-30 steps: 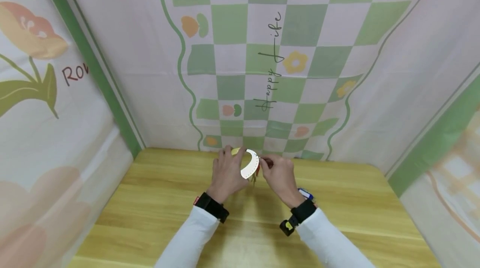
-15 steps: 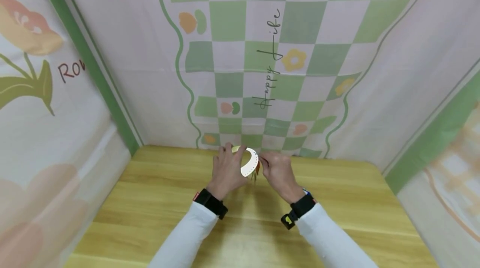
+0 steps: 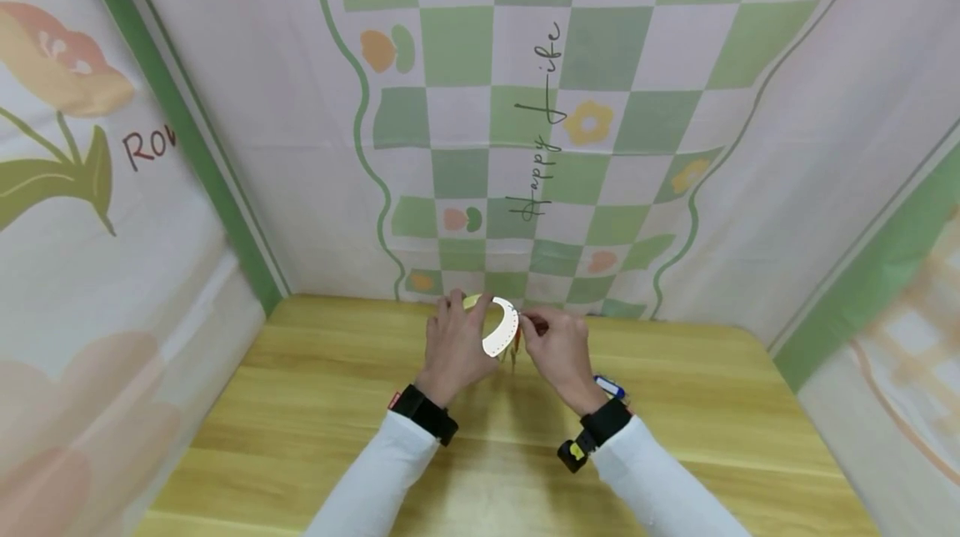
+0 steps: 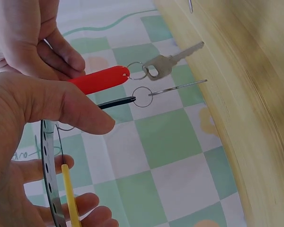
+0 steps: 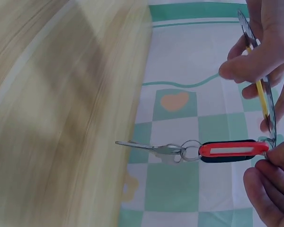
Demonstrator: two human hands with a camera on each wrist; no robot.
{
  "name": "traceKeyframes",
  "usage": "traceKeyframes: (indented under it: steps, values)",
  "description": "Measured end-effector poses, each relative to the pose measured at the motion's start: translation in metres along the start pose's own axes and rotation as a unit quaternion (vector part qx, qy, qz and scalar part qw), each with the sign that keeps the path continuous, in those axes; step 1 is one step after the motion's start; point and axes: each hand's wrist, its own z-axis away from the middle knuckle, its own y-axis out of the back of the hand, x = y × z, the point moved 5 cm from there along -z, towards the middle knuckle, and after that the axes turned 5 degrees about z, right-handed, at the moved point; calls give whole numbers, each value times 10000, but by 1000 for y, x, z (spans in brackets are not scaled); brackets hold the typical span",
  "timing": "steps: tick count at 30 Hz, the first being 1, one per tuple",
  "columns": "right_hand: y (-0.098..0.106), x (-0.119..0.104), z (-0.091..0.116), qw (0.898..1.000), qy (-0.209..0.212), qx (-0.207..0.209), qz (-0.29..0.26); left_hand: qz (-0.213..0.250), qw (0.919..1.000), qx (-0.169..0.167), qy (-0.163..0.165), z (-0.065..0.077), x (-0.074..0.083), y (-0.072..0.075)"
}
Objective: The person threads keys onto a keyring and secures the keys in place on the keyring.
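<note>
My left hand (image 3: pixel 459 349) grips a flat curved plate (image 3: pixel 506 332) with a row of small holes along its edge, held above the table. A yellow key tag (image 4: pixel 70 194) hangs by the plate inside that hand. My right hand (image 3: pixel 558 352) pinches the end of a red key tag (image 5: pixel 234 150) at the plate's rim; the fingertips partly hide the fastening. From the red tag's ring hangs a key (image 4: pixel 161 66). Close beside it is a black key tag (image 4: pixel 116 102) on a ring with another key (image 4: pixel 177 88), seen edge-on.
A blue key tag (image 3: pixel 609 388) lies on the wooden table (image 3: pixel 300 404), partly behind my right wrist. A curtain (image 3: pixel 465 120) with green checks stands behind the table's far edge.
Both hands keep nearly the same place and grip. The right wrist has shifted slightly, and the blue key tag, mostly covered half a second ago, shows again. The red tag has swung a little.
</note>
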Motion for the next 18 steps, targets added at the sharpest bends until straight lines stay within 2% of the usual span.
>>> traceKeyframes:
  steps: [4, 7, 10, 13, 15, 18]
  values:
    - [0, -1, 0, 9999, 76, 69, -10, -79, 10000, 31, 7, 1, 0, -1]
    - [1, -2, 0, 9995, 302, 51, 80, -98, 9999, 32, -12, 2, 0, -1]
    - [1, -5, -2, 9962, 800, -7, 344, -54, 10000, 19, -72, 1, 0, 1]
    - [1, -9, -3, 9882, 1373, -95, 668, -38, 9999, -18, -141, 1, 0, 2]
    - [1, -11, -3, 9832, 1614, -171, 841, -42, 9998, -50, -164, 1, -1, 3]
    - [1, -10, -4, 9846, 1500, -313, 839, -49, 9998, -94, -144, 1, -2, 2]
